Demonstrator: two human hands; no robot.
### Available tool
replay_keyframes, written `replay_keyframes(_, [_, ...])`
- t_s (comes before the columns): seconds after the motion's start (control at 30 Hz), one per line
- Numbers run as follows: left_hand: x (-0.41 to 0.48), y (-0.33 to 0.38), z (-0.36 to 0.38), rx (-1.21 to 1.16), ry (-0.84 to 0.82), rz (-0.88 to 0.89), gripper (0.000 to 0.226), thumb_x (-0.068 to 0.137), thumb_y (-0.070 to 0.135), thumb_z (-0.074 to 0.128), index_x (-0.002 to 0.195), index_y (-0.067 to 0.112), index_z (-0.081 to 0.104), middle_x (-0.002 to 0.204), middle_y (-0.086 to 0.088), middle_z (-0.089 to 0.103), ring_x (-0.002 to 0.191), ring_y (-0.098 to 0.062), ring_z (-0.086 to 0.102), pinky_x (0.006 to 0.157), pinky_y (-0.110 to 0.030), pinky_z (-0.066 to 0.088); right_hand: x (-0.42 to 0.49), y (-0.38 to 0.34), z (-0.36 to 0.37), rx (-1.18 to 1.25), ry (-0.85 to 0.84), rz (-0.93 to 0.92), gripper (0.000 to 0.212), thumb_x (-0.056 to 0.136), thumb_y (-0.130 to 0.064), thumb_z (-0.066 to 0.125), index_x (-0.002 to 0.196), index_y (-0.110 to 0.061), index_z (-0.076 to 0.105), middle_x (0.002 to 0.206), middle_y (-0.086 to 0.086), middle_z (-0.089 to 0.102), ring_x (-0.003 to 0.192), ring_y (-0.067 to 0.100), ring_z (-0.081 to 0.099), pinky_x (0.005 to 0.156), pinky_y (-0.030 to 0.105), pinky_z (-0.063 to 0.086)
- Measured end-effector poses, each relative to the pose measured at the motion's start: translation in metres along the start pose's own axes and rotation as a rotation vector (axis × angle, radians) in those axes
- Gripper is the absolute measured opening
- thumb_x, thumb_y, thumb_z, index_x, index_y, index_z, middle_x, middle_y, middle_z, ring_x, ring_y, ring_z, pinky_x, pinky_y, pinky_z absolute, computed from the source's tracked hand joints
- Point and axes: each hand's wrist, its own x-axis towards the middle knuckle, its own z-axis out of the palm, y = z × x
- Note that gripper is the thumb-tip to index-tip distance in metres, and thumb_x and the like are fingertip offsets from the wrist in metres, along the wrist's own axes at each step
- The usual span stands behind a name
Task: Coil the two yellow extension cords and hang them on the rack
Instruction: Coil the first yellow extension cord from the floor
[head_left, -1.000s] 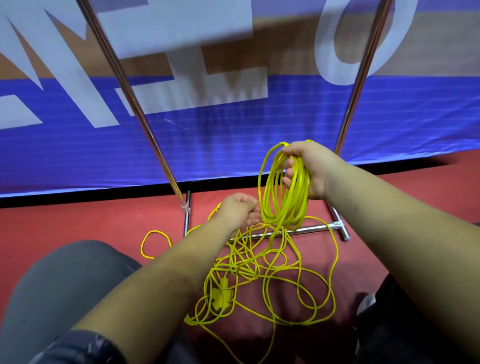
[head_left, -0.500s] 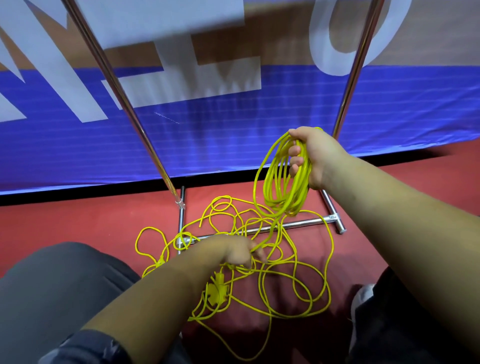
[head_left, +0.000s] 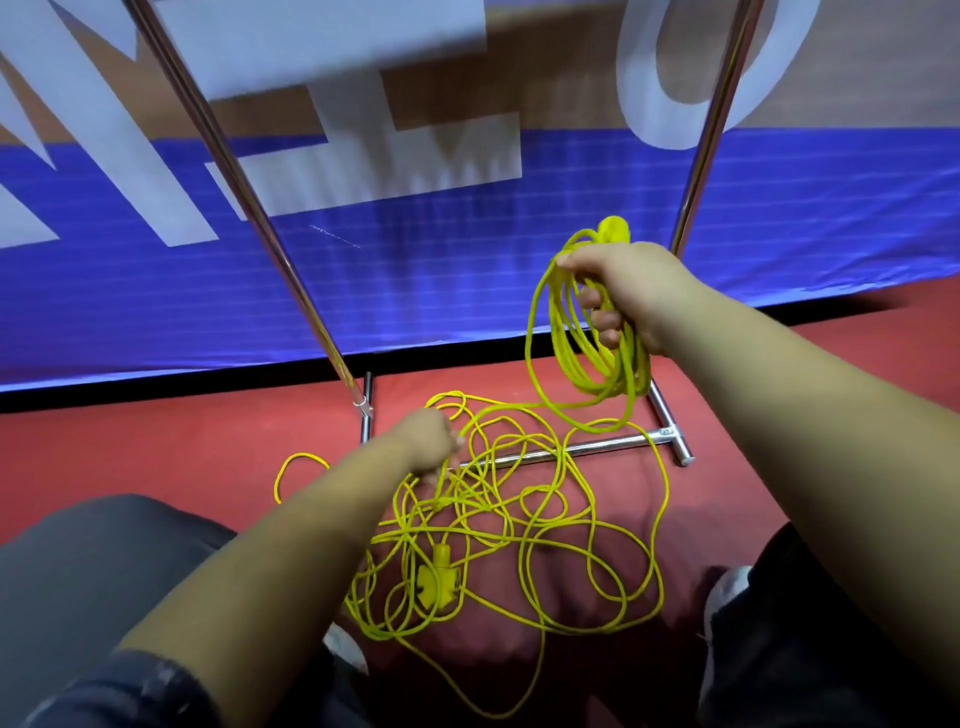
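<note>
Banner (head_left: 467, 291): blue and white, hung behind the rack.
Floor (head_left: 156, 447): red.
Rack (head_left: 270, 244): chrome, stood on floor before banner.
Loose cord (head_left: 470, 499): yellow tangle, spread on floor across rack's base bar.
Coil (head_left: 566, 338): yellow loops, held up beside right upright.
Right hand (head_left: 623, 291): fingers curled round coil top.
Left hand (head_left: 426, 439): low over tangle, one strand gripped in curled fingers.
Plug block (head_left: 439, 582): yellow, laid within tangle.
</note>
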Motion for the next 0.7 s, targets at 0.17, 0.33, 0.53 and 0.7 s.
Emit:
replay_keyframes(0.17, [-0.026, 0.043, -0.080, -0.780, 0.146, -0.110, 0.022, 0.103, 0.022, 0.063, 0.100, 0.001, 0.070, 0.072, -0.009, 0.069, 0.049, -0.012, 0.063, 0.053, -0.029, 0.059, 0.003, 0.017, 0.019, -0.202, 0.051, -0.136, 0.025, 0.088, -0.035, 0.076, 0.079, -0.018, 0.060, 0.061, 0.007, 0.050, 0.041, 0.020, 0.039, 0.044, 0.026, 0.037])
replay_keyframes(0.33, [-0.076, 0.086, -0.137, -1.198, -0.057, -0.033, 0.009, 0.102, 0.007, 0.059, 0.095, 0.004, 0.064, 0.077, -0.008, 0.067, 0.059, -0.012, 0.072, 0.057, -0.028, 0.063, 0.007, 0.030, 0.044, -0.201, 0.079, -0.201, 0.034, 0.092, -0.034, 0.075, 0.070, -0.012, 0.059, 0.056, 0.009, 0.050, 0.041, 0.023, 0.044, 0.043, 0.029, 0.041])
replay_keyframes(0.53, [-0.100, 0.091, -0.140, -1.174, -0.005, 0.083, 0.007, 0.096, -0.009, 0.061, 0.100, -0.005, 0.066, 0.090, -0.014, 0.067, 0.086, -0.019, 0.071, 0.073, -0.030, 0.065, 0.009, 0.030, 0.068, -0.104, 0.096, -0.186, 0.039, 0.093, -0.040, 0.075, 0.068, -0.012, 0.062, 0.054, 0.008, 0.056, 0.044, 0.024, 0.051, 0.047, 0.033, 0.046])
replay_keyframes(0.7, [-0.092, 0.086, -0.121, -1.180, 0.022, 0.121, 0.020, 0.096, -0.006, 0.063, 0.116, -0.003, 0.064, 0.109, -0.018, 0.064, 0.104, -0.024, 0.068, 0.077, -0.031, 0.065, 0.012, 0.037, 0.074, -0.017, 0.081, -0.138, 0.031, 0.096, -0.036, 0.074, 0.089, -0.006, 0.072, 0.070, 0.015, 0.069, 0.055, 0.029, 0.064, 0.051, 0.034, 0.055])
